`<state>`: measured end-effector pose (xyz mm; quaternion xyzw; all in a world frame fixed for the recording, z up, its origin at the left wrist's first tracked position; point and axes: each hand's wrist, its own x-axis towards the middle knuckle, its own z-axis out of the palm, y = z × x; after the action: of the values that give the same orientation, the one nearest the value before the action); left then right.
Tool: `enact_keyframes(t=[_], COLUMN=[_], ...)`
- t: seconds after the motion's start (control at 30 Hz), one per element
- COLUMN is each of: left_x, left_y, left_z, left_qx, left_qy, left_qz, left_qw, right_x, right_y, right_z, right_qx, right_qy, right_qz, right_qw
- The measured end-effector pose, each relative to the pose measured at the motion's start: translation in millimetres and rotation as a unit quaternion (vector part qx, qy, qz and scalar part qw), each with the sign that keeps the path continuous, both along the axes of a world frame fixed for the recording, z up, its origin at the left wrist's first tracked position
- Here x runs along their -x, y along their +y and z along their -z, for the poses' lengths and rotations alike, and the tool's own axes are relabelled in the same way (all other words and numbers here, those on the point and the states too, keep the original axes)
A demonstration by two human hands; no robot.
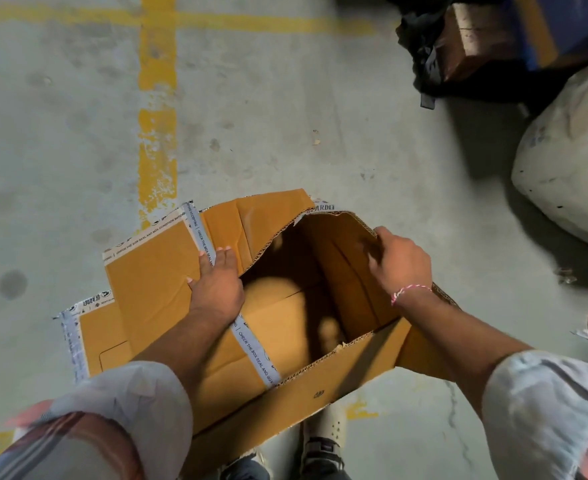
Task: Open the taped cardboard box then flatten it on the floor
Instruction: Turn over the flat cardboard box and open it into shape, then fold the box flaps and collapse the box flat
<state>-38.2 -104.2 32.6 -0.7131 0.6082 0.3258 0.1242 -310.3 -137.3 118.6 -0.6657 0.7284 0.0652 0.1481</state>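
Observation:
A brown cardboard box (285, 341) stands open on the concrete floor just in front of me, its hollow inside showing. Its flaps spread out to the left, edged with strips of grey-white printed sealing tape (200, 233). My left hand (216, 282) lies flat, fingers together, on the left flap beside the opening. My right hand (399, 261) grips the box's far right top edge, its fingers curled over the rim. A pink-and-white thread band sits on that wrist.
Yellow painted lines (157, 98) cross the grey floor to the far left. A big white sack (569, 161) lies at the right. Dark bags and another carton (472, 39) are piled at the top right. My shoes (323, 441) show below the box.

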Motion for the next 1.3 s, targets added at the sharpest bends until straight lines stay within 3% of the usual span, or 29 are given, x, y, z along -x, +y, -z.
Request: enact_keyframes(t=[0.07, 0.2, 0.27, 0.5, 0.6, 0.67, 0.73, 0.8, 0.87, 0.97, 1.07, 1.17, 1.3], left_x=[-2.7, -4.8, -4.1, 6.5, 18.6, 26.6, 33.5, 34.4, 25.2, -8.7, -57.9, -112.1, -168.0], left_y=[4.4, 36.9, 47.4, 56.9, 52.7, 48.9, 47.6, 47.0, 46.8, 51.4, 61.9, 76.7, 101.3], left_z=[-0.2, 5.7, 11.5, 22.4, 25.5, 22.6, 14.9, 3.7, -11.7, -40.0, -74.1, -107.9, -132.5], left_qx=[-0.004, -0.001, 0.021, 0.022, -0.004, -0.047, -0.083, -0.099, -0.097, -0.056, -0.014, 0.035, 0.104], left_qy=[0.003, -0.032, -0.049, -0.095, -0.100, -0.091, -0.069, -0.044, -0.019, 0.045, 0.127, 0.131, 0.098], left_qz=[0.007, 0.054, 0.054, 0.104, 0.060, -0.057, -0.179, -0.221, -0.224, -0.245, -0.262, -0.297, -0.361], left_qw=[1.000, 0.998, 0.997, 0.990, 0.993, 0.993, 0.978, 0.969, 0.970, 0.967, 0.957, 0.945, 0.922], right_x=[8.6, 45.6, 68.7, 58.0, 22.6, -16.4, -59.7, -93.5, -113.7, -128.9, -136.0, -143.3, -143.5], right_y=[-4.7, -26.3, -42.6, -30.5, -11.0, 6.7, 24.8, 34.6, 36.5, 38.6, 42.2, 45.4, 36.6], right_z=[3.6, -4.0, -6.8, 21.4, 30.9, 40.9, 51.8, 65.4, 81.6, 104.2, 117.3, 115.2, 115.4], right_qx=[0.010, 0.012, -0.006, -0.021, 0.068, 0.093, 0.025, -0.107, -0.181, -0.193, -0.211, -0.204, -0.129], right_qy=[0.007, -0.101, -0.135, -0.014, 0.115, 0.063, -0.002, -0.014, 0.017, 0.082, 0.112, 0.128, 0.171], right_qz=[0.014, 0.197, 0.230, 0.265, 0.073, -0.145, -0.297, -0.298, -0.290, -0.342, -0.332, -0.331, -0.377], right_qw=[1.000, 0.975, 0.964, 0.964, 0.988, 0.983, 0.955, 0.948, 0.940, 0.916, 0.913, 0.912, 0.901])
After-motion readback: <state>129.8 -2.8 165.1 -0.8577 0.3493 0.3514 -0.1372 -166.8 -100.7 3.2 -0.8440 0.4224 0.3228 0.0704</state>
